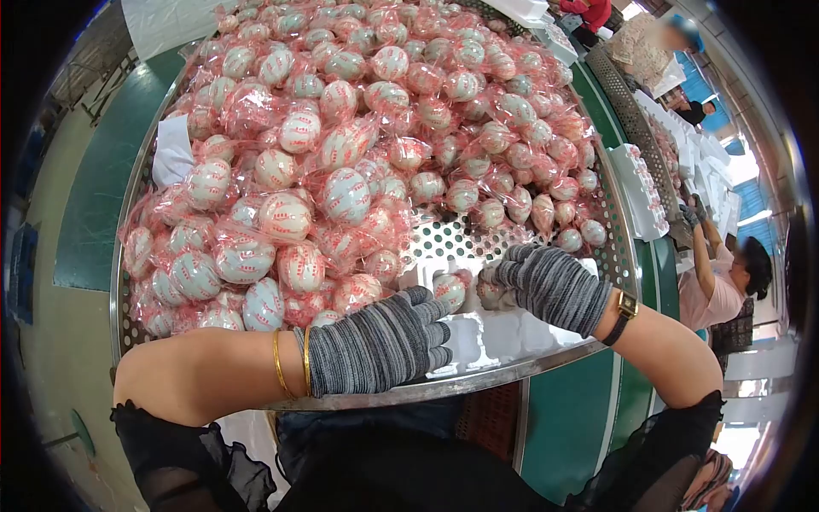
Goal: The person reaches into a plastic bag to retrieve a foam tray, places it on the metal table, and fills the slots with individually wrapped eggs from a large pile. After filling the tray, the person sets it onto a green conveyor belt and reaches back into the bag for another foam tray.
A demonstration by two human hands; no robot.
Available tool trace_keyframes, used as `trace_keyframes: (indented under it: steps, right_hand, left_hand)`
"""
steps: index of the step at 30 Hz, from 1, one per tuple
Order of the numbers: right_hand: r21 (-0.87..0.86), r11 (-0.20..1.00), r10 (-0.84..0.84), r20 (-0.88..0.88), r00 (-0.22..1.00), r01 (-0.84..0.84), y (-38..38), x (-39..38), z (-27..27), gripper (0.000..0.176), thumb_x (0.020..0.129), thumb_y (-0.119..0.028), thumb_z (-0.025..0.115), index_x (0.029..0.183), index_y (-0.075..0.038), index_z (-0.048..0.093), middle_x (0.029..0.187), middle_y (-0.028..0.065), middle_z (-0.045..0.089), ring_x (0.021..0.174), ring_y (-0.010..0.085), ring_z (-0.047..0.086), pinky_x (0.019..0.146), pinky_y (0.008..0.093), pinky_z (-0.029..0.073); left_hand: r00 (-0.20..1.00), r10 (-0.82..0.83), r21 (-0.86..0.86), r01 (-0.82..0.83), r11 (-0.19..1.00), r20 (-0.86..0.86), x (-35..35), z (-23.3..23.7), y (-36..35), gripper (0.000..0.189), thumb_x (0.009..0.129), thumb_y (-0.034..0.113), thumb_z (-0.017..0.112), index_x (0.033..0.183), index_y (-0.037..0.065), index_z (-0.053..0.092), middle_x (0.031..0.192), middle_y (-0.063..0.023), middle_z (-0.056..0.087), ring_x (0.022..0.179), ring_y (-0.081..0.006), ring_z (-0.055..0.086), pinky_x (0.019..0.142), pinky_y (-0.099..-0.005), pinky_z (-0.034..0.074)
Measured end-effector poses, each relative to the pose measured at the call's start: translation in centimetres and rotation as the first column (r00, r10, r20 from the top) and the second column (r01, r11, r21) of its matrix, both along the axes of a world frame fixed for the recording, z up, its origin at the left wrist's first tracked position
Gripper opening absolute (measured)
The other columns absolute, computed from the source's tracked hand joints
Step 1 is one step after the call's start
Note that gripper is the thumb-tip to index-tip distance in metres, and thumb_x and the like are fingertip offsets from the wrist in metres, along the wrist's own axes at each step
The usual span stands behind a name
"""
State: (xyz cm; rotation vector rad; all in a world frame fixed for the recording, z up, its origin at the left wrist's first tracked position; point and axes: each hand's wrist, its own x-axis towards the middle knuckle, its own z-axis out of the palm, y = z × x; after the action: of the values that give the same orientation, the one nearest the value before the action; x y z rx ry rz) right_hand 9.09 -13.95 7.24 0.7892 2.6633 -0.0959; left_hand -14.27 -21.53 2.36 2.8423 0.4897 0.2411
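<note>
My left hand (pixel 375 343), in a grey striped knit glove, lies at the left end of a white foam tray (pixel 503 341) with moulded hollows. Its fingers are a little apart and reach over the tray; nothing shows in them. A wrapped egg (pixel 450 292) sits in the tray's back row, just beyond those fingertips. Beside it, my right hand (pixel 550 286), gloved the same way, closes its fingers on another wrapped egg (pixel 490 292) over the tray. Both eggs are in clear film with red print. My right palm hides part of the tray.
A large heap of wrapped eggs (pixel 348 196) fills most of the perforated metal table (pixel 439 241). The metal rim (pixel 478 378) runs along the near side. A filled white tray (pixel 640 192) stands beyond the right edge. Co-workers, one in a pink top (pixel 715 286), are at the right.
</note>
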Motion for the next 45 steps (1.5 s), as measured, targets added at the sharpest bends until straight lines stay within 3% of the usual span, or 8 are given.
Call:
trace_keyframes:
  steps: [10,15,22,28,32,36,40,45]
  right_hand:
    - [-0.377,0.925,-0.224,-0.456,0.861,0.041,6.7,2.2,-2.2,0.025,0.084,-0.028,0.057,0.097,-0.008,0.066,0.082,0.0135,0.064,0.068,0.0296,0.061,0.059,0.0367,0.049]
    - [0.159,0.984,-0.032,-0.289,0.957,0.081,9.2,2.0,-7.8,0.053,0.068,-0.031,0.075,0.107,0.000,0.057,0.101,0.0154,0.063,0.086,0.0324,0.063,0.076,0.0407,0.050]
    - [-0.005,0.971,-0.239,0.022,0.971,0.239,10.0,0.9,-5.3,0.063,0.067,-0.031,0.075,0.116,0.001,0.051,0.093,0.0162,0.063,0.084,0.0308,0.063,0.074,0.0409,0.050]
    - [-0.889,0.450,-0.841,-0.391,0.373,0.083,5.1,4.6,3.4,0.050,0.080,-0.036,0.067,0.114,-0.003,0.054,0.094,0.0076,0.063,0.084,0.0134,0.061,0.074,0.0262,0.050]
    - [-0.936,0.349,-0.864,-0.338,0.373,-0.039,1.8,4.7,3.2,0.065,0.074,-0.050,0.067,0.115,-0.001,0.053,0.092,0.0100,0.063,0.068,0.0176,0.063,0.057,0.0291,0.052]
    - [-0.945,0.140,-0.879,-0.256,0.402,-0.295,0.1,3.6,1.1,0.070,0.077,-0.044,0.067,0.129,-0.002,0.046,0.111,0.0116,0.060,0.093,0.0196,0.062,0.076,0.0304,0.052]
    - [-0.513,0.858,-0.418,-0.694,0.587,0.004,-0.7,2.2,3.1,0.052,0.089,-0.030,0.058,0.131,-0.004,0.045,0.120,0.0068,0.056,0.113,0.0181,0.050,0.099,0.0334,0.036]
    - [-0.601,0.799,-0.544,-0.714,0.441,0.014,0.0,7.3,1.7,0.042,0.089,-0.021,0.056,0.126,-0.002,0.050,0.115,0.0079,0.059,0.109,0.0184,0.053,0.096,0.0323,0.039]
  left_hand:
    - [0.999,-0.007,0.066,0.010,0.998,-0.036,0.0,0.0,0.1,0.027,0.082,0.018,0.045,0.105,0.014,0.058,0.098,-0.0052,0.057,0.097,-0.0257,0.052,0.085,-0.0412,0.041]
    - [1.000,-0.024,0.227,0.028,0.974,-0.021,-0.4,0.6,0.3,0.026,0.082,0.021,0.045,0.104,0.016,0.059,0.096,-0.0034,0.057,0.101,-0.0250,0.052,0.088,-0.0433,0.040]
    - [0.998,-0.052,0.098,0.056,0.994,-0.036,-0.1,-0.2,0.5,0.025,0.081,0.022,0.045,0.101,0.016,0.060,0.091,-0.0019,0.056,0.100,-0.0227,0.053,0.087,-0.0432,0.041]
    - [0.989,-0.056,-0.011,0.058,0.998,0.136,-0.5,0.9,1.2,0.022,0.082,0.019,0.055,0.102,0.011,0.060,0.096,-0.0049,0.057,0.103,-0.0217,0.053,0.088,-0.0422,0.042]
    - [0.843,0.471,-0.911,0.054,0.408,0.261,-0.1,3.1,2.8,0.045,0.087,0.019,0.062,0.127,0.005,0.046,0.117,-0.0082,0.055,0.108,-0.0215,0.052,0.092,-0.0342,0.045]
    - [0.670,0.685,-0.933,0.358,0.040,0.287,2.6,3.8,2.9,0.065,0.089,0.024,0.060,0.141,0.008,0.025,0.122,-0.0100,0.052,0.106,-0.0199,0.054,0.084,-0.0313,0.050]
    - [0.706,0.675,-0.964,0.265,0.024,0.211,4.6,3.2,4.7,0.060,0.086,0.024,0.064,0.135,0.007,0.036,0.113,-0.0090,0.057,0.098,-0.0181,0.058,0.084,-0.0296,0.050]
    - [0.701,0.598,-0.753,-0.132,0.644,0.388,6.5,2.1,6.7,0.053,0.074,0.014,0.073,0.120,0.003,0.050,0.105,-0.0100,0.059,0.094,-0.0170,0.058,0.082,-0.0294,0.048]
